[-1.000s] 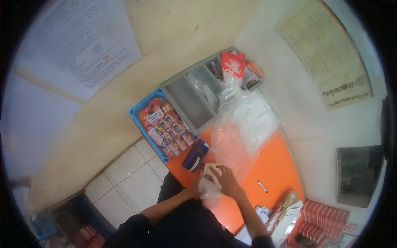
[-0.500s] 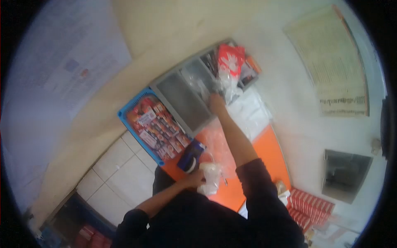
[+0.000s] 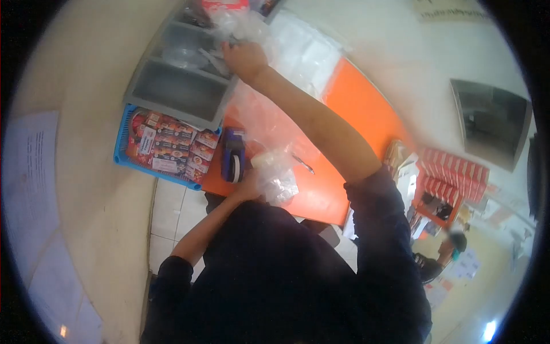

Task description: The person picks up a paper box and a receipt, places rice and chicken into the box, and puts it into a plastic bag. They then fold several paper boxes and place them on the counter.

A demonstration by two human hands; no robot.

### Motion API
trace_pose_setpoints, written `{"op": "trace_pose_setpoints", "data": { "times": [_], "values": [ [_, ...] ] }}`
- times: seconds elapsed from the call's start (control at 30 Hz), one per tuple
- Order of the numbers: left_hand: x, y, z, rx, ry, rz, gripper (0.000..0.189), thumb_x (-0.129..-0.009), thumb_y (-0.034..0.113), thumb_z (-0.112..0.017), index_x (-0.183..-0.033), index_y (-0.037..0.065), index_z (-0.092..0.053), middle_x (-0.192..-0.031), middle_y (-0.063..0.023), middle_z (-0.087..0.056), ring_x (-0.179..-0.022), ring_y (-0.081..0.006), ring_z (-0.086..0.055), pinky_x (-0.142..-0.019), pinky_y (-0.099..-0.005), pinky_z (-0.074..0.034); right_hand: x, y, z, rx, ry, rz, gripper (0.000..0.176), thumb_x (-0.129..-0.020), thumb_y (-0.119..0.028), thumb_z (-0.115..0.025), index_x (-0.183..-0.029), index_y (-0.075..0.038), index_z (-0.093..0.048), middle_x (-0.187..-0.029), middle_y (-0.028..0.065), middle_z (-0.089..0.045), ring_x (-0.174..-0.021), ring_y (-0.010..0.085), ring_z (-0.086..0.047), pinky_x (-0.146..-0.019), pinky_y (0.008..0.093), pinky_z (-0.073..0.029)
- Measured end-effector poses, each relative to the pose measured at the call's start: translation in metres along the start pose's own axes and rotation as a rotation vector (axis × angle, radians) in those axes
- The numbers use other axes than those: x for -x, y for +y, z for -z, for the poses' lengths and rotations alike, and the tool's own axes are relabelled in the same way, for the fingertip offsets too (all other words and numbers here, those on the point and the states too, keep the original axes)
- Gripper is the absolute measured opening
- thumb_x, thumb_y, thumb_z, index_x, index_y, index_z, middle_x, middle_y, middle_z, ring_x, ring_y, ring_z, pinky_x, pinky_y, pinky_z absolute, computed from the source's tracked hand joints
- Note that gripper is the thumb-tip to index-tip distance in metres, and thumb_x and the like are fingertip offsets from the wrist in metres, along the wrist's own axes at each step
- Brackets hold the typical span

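Note:
My left hand (image 3: 249, 186) is closed at the side of a clear plastic bag (image 3: 281, 186) with something whitish in it, by the front edge of the orange table (image 3: 321, 198). My right hand (image 3: 246, 60) reaches to the grey divided organizer (image 3: 179, 86), its fingers bent together over the compartment that has clear plastic and thin white pieces (image 3: 215, 62). What its fingertips hold, if anything, I cannot make out. A blue tape dispenser (image 3: 234, 152) with a white roll stands beside my left hand. A pen (image 3: 303, 164) lies to the right of the bag.
A blue basket (image 3: 121, 137) of printed sachets adjoins the organizer. Clear and white plastic bags (image 3: 295, 49) lie along the back of the table. Red-and-white striped boxes (image 3: 452, 175) stand on the right. Another person (image 3: 438, 261) is at the far lower right.
The head view has turned and shifted, so table and organizer sit differently in the picture. My right hand stays at the organizer; my left hand stays at the bag, which now looks more crumpled.

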State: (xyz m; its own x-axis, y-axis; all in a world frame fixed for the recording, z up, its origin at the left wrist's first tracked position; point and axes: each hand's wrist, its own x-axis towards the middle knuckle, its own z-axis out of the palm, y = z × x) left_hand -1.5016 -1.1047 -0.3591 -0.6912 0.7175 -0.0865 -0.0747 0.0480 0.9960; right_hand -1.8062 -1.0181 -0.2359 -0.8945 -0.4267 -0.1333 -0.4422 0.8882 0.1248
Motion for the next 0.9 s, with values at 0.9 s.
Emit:
{"op": "trace_pose_setpoints", "data": {
  "times": [0.9],
  "values": [
    [0.016,-0.007,-0.038,-0.406,0.072,-0.043,0.04,-0.084,0.011,-0.068,-0.12,-0.003,-0.057,-0.12,-0.0192,-0.059,-0.113,-0.032,-0.056,-0.099,-0.045,-0.041,0.457,-0.043,-0.063,-1.276,0.408,-0.82,0.014,-0.091,-0.006,-0.063,-0.105,-0.003,-0.066,-0.097,0.0125,-0.067,-0.085,0.0271,-0.066,-0.074,0.035,-0.054]
  ]
}}
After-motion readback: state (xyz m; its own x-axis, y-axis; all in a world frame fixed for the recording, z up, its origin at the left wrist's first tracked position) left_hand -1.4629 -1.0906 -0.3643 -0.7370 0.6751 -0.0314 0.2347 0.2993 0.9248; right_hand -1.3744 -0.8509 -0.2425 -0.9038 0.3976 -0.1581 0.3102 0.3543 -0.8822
